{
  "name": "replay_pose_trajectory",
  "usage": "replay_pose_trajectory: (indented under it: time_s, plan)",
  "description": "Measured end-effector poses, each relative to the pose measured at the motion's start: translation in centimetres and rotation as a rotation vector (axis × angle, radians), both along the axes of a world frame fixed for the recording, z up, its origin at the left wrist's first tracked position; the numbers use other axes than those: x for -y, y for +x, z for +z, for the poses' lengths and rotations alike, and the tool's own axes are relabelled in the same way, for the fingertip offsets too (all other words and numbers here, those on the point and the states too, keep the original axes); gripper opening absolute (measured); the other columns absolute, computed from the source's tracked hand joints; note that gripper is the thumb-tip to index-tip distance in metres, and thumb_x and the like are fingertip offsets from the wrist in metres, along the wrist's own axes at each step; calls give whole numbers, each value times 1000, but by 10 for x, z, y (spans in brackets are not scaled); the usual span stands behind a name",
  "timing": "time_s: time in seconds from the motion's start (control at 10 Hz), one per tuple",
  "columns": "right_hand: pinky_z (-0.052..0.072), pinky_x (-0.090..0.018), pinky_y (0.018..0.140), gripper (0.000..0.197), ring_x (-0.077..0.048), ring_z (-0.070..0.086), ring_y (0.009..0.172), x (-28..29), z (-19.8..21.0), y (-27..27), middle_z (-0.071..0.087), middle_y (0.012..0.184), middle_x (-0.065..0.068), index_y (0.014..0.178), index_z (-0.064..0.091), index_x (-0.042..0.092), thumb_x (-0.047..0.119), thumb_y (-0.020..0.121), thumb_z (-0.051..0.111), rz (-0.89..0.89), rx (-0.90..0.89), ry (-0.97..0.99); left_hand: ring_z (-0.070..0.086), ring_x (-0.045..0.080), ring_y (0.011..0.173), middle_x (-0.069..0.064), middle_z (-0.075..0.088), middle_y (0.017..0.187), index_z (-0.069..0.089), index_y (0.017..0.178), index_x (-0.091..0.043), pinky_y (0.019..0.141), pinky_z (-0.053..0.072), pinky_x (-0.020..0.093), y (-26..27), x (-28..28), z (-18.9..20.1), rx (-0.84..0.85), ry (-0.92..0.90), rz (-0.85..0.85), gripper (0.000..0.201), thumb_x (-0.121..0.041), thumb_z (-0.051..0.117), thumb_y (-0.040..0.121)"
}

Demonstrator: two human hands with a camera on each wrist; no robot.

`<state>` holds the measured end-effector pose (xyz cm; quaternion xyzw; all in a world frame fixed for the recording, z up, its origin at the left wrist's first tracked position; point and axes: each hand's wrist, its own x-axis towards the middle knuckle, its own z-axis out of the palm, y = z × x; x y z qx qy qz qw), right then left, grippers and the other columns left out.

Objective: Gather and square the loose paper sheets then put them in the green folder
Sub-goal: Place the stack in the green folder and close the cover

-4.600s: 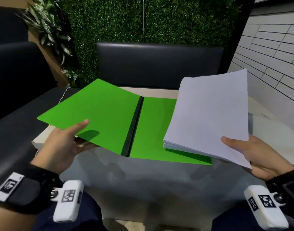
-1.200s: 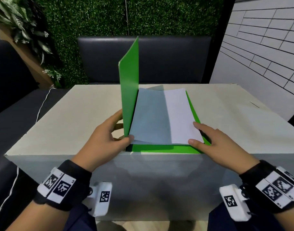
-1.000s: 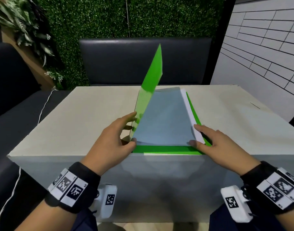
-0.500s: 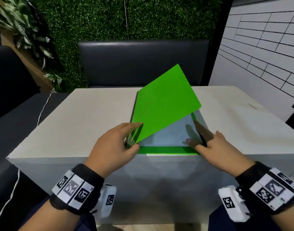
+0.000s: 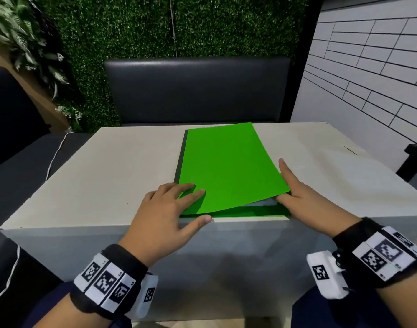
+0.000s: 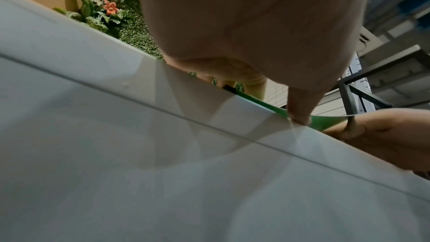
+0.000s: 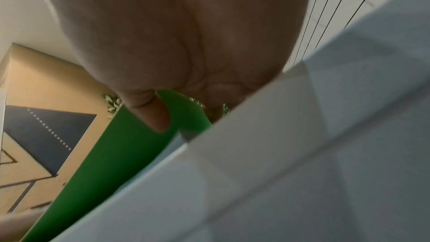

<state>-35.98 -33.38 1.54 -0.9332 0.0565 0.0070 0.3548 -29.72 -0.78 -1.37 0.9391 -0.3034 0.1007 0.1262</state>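
The green folder (image 5: 226,169) lies on the white table (image 5: 113,176) near its front edge, with the cover lowered almost flat. The cover's near right corner still stands a little raised, and the edge of the white paper sheets (image 5: 262,203) shows under it. My left hand (image 5: 198,202) rests with straight fingers on the cover's near left corner, thumb at the table's front edge. My right hand (image 5: 282,181) lies along the folder's right edge, index finger stretched out, thumb at the raised corner. In the right wrist view the thumb touches the green folder (image 7: 104,163).
A dark padded bench (image 5: 195,91) stands behind the table against a green hedge wall. A white tiled wall (image 5: 368,67) runs along the right. A white cable (image 5: 53,159) hangs off the table's left side. Plants (image 5: 25,43) stand at the far left.
The cover has swung down from upright onto the sheets. My left hand followed it down onto its near corner. My right hand slid off the paper to the folder's right edge.
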Motion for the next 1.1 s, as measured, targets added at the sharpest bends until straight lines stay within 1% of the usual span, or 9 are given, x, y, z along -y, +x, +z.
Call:
replay_pose_trajectory:
  time_s: [0.1,0.2,0.3,0.4,0.5,0.6,0.7,1.0,1.1]
  plan:
    - [15,-11,123,99,-2,17,162,7,8,-14,8,176,19,165,4,55,48,90,69,116,76,-114,52,21,144,-11,60,156,56,154,-48,104,50,48,-1,-2,-3,3,22,35,71,-85,32,98]
    - [14,-12,126,72,-2,16,161,-5,7,-34,5,177,18,163,29,52,57,100,63,198,44,-264,50,21,146,-11,58,159,54,156,-48,104,53,48,-3,-4,-4,-15,40,25,71,-84,27,101]
    - [15,-26,130,58,-10,17,164,-18,-1,-32,9,180,5,166,27,46,48,111,47,225,-17,-396,48,21,148,-12,54,162,50,158,-49,106,51,49,-4,-7,4,-37,97,20,73,-81,16,101]
    - [19,-30,130,57,-15,20,165,-18,9,-17,15,179,-5,167,28,40,42,113,46,245,-69,-458,44,20,152,-13,46,168,40,162,-52,112,48,47,2,-4,22,-67,221,17,82,-84,7,93]
    - [23,-30,126,57,-16,19,164,-18,22,4,20,178,-6,167,33,37,38,112,50,266,-125,-432,44,23,150,-11,43,169,37,163,-52,112,48,44,21,5,42,-98,346,18,87,-88,9,89]
    - [25,-32,126,58,-22,25,164,-19,26,30,16,179,-6,167,33,38,37,112,51,258,-146,-434,48,25,148,-8,46,168,46,160,-49,113,49,43,46,13,52,-136,361,32,67,-79,40,101]
    - [26,-36,128,59,-27,29,163,-24,22,43,12,180,-7,167,31,38,36,112,51,237,-152,-421,50,24,148,-6,50,166,52,157,-46,116,48,43,58,13,52,-175,303,51,63,-74,50,101]
    - [22,-34,129,59,-27,26,163,-32,11,23,9,180,-5,169,26,38,35,114,47,236,-126,-397,48,26,147,-8,51,165,53,156,-47,116,48,44,44,1,47,-159,254,54,63,-76,50,100]
    - [19,-34,130,64,-24,19,165,-33,12,21,8,180,-6,170,24,37,43,112,49,220,-108,-360,42,25,152,-5,47,168,49,159,-46,121,43,45,43,-1,45,-191,193,65,72,-80,48,97]
